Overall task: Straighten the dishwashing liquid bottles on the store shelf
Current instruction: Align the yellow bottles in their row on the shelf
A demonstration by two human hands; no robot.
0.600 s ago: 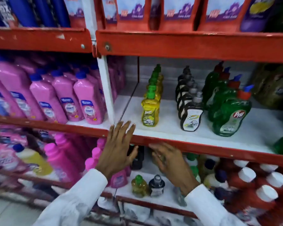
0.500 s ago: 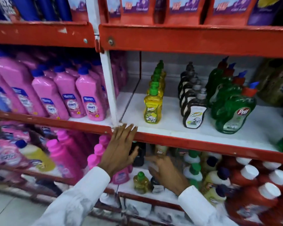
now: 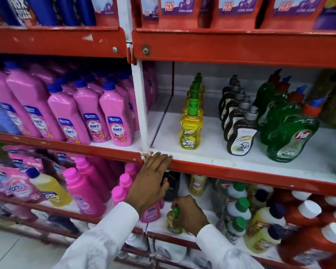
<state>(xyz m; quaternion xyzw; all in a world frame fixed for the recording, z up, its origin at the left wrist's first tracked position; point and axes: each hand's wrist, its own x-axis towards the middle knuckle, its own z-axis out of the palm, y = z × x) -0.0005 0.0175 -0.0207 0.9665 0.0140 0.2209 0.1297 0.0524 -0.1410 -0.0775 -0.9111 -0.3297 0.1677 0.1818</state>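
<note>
A small yellow bottle with a green cap (image 3: 173,222) stands near the front of the lower shelf, and my right hand (image 3: 190,212) is closed around its neck and top. My left hand (image 3: 149,181) lies flat against the red front edge of the middle shelf (image 3: 241,171), fingers over the lip, holding nothing. On that middle shelf stand three rows running front to back: yellow Super bottles (image 3: 191,131), dark Super bottles (image 3: 241,138) and green Pril bottles (image 3: 291,136).
Pink Shakti bottles (image 3: 114,121) fill the left bay beyond a white upright post (image 3: 142,105). Pink bottles (image 3: 85,189), white-and-green capped bottles (image 3: 239,208) and red bottles with white caps (image 3: 306,220) crowd the lower shelf. Another red shelf (image 3: 221,45) hangs overhead.
My right hand has dropped lower and closed on the small yellow bottle. My left hand has slid up so its fingers lie on the shelf's red edge.
</note>
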